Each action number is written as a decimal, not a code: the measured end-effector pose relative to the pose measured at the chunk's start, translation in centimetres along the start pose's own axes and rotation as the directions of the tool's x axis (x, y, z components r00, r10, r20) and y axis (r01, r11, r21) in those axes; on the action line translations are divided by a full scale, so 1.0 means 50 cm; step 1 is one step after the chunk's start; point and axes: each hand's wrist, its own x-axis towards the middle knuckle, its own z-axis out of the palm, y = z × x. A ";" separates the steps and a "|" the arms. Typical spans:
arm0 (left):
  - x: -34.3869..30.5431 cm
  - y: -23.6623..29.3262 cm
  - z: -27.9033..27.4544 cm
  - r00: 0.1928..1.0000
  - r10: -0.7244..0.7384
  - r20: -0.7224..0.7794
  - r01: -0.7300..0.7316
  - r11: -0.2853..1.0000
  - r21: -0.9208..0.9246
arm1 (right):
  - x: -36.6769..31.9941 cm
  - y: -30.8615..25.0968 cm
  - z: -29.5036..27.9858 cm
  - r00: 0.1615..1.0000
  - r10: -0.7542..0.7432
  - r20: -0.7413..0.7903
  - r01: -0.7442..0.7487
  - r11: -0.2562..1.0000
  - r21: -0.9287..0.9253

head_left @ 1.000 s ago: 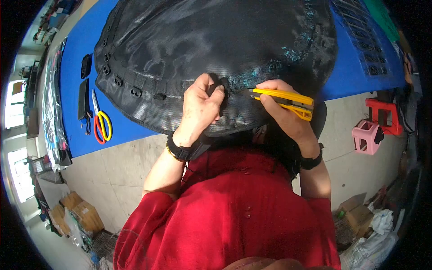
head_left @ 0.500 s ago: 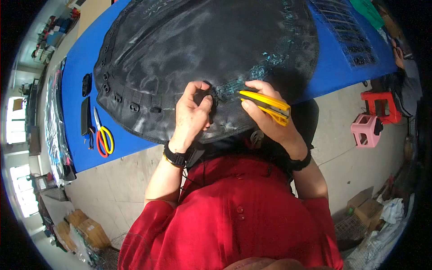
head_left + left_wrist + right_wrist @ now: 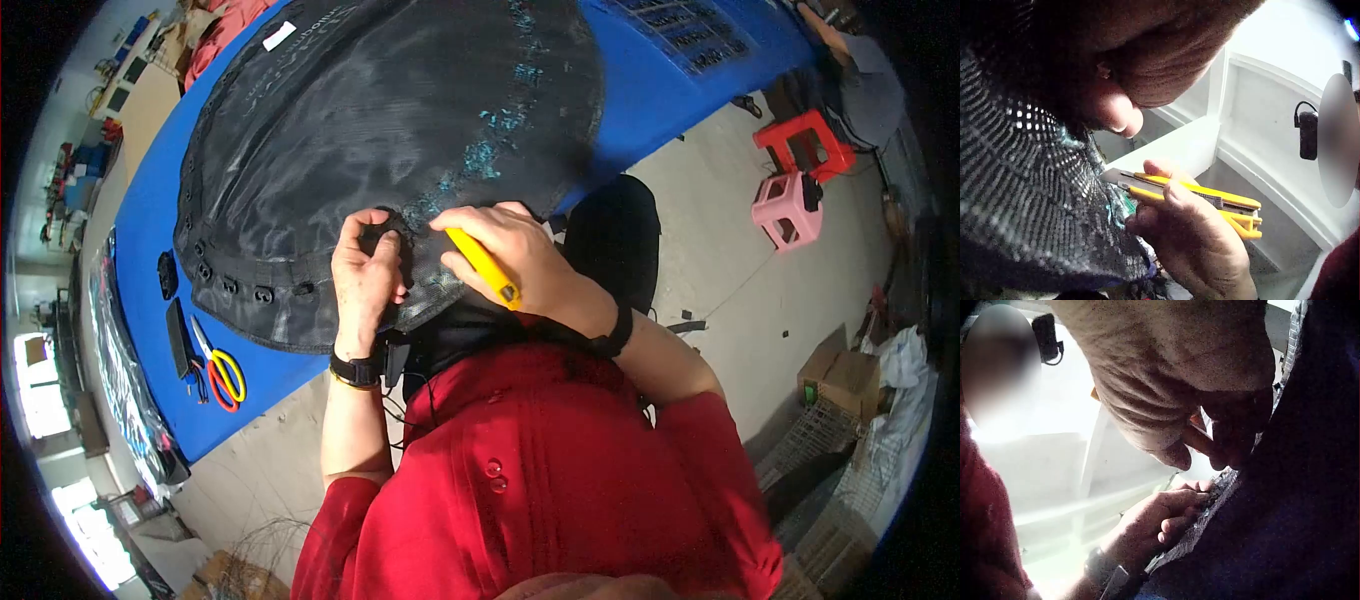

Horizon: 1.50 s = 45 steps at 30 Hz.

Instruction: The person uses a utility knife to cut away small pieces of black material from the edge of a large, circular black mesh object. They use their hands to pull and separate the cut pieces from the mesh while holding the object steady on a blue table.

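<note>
We see a blue table [image 3: 650,115] slanting across the top of the head view, and spread over it a big black cloth [image 3: 330,150] of mesh, its near edge close to the waist of a person in a red shirt [image 3: 590,450]. Beyond the table, on the pale floor to the right, we find a red stool [image 3: 800,140] and a pink stool [image 3: 787,215] close together, and lower down a cardboard box [image 3: 840,380]. At the near part of the cloth both hands are close together: the left hand [image 3: 365,280] pinches the cloth between curled fingers and thumb, and the right hand [image 3: 535,265] is wrapped round a yellow knife [image 3: 482,265], with the blade end turned toward the left hand. The left wrist view is dark and grainy, so we cannot tell whether the blade tip touches the mesh or sits just beside it. Left of the cloth, on the table, lie scissors [image 3: 212,355] with red and yellow handles, and next to them a narrow black strip [image 3: 178,340]. Loose teal thread [image 3: 480,160] runs along the cloth from the far edge down toward the hands, and small black buckles [image 3: 263,295] line its left border.
</note>
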 end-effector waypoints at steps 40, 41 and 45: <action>-0.002 0.012 -0.008 0.998 -0.063 0.025 0.064 0.998 -0.026 | 0.025 -0.013 0.009 0.999 0.029 -0.033 -0.025 0.993 0.112; 0.001 0.003 -0.009 0.997 -0.063 0.032 0.064 0.997 -0.030 | 0.025 -0.015 0.009 0.999 0.036 -0.029 -0.033 0.993 0.113; -0.004 0.015 -0.009 0.998 -0.045 0.033 0.046 0.999 -0.025 | 0.021 -0.025 0.012 0.989 0.150 -0.001 -0.148 0.973 0.176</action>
